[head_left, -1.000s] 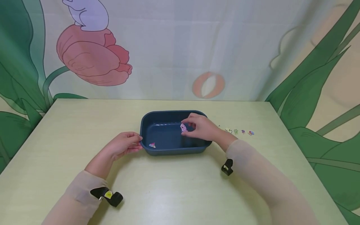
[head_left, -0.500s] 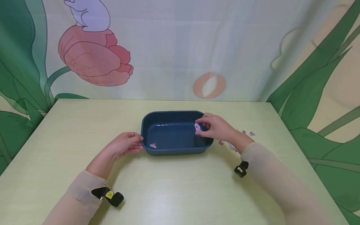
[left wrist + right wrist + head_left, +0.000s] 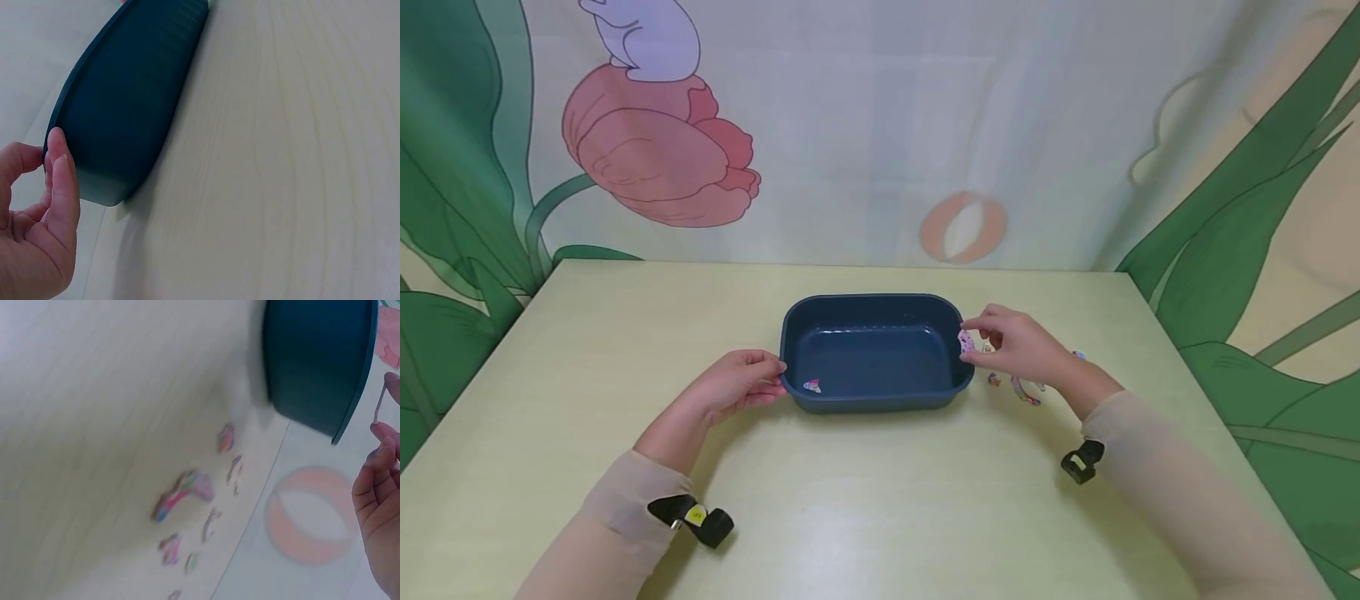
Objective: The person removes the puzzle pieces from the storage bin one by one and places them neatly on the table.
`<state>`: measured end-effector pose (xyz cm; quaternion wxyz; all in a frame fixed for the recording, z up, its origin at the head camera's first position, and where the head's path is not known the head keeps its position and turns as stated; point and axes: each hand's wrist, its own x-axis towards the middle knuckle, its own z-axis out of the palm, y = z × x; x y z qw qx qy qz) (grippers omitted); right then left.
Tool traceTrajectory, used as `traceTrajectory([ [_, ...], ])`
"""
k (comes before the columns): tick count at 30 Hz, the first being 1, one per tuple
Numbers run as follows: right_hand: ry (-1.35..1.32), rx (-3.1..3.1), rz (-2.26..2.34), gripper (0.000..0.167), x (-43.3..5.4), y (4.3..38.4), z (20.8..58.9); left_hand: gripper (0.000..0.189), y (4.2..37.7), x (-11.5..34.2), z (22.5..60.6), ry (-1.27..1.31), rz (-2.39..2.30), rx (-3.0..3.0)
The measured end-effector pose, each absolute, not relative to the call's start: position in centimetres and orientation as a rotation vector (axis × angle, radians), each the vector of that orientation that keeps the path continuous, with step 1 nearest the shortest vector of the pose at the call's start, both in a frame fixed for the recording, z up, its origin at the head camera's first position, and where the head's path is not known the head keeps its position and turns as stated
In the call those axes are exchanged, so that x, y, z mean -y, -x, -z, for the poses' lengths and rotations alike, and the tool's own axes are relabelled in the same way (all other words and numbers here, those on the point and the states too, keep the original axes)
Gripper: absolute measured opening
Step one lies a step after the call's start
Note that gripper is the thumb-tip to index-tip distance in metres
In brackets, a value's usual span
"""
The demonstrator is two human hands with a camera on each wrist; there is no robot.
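Observation:
My left hand (image 3: 741, 383) pinches the left end of a dark blue plastic tub (image 3: 880, 358); in the left wrist view, fingertips of the left hand (image 3: 47, 219) lie against its outer wall at the rim. Beside the tub's right rim, my right hand (image 3: 1018, 346) holds a small pink piece with dark marks (image 3: 966, 342) between thumb and fingertips. Seen edge-on in the right wrist view, this pink piece (image 3: 379, 403) is thin and flat. Another little pink and white piece (image 3: 812, 386) lies in the tub's near left corner.
Right of the tub, several small colourful flat pieces lie on the pale wood-grain table (image 3: 865, 500), among them an arched rainbow-like piece (image 3: 184, 490). My right hand and forearm hide some from the head view. A printed curtain (image 3: 835, 150) hangs behind the table.
My right hand has moved right with the pink piece, from over the tub to its right rim. Left hand and tub stay together, nearly unmoved; the head view has shifted slightly.

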<state>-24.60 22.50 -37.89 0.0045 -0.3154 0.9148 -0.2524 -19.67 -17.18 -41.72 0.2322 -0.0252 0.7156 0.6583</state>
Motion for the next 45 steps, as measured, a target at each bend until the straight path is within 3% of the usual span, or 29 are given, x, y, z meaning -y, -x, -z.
traceTrajectory([
  [20,0.643,-2.904,0.654,0.044,-28.8,24.0,39.8,0.029,19.7,17.0,41.7,0.07,-1.792,-1.983],
  [36,0.541,-2.874,0.597,0.046,-33.4,23.1,41.1,0.032,19.6,16.8,41.5,0.085,-1.783,-1.985],
  [45,0.561,-2.867,0.522,0.04,-34.2,23.1,41.6,0.033,19.7,16.8,41.4,0.085,-1.768,-2.0],
])
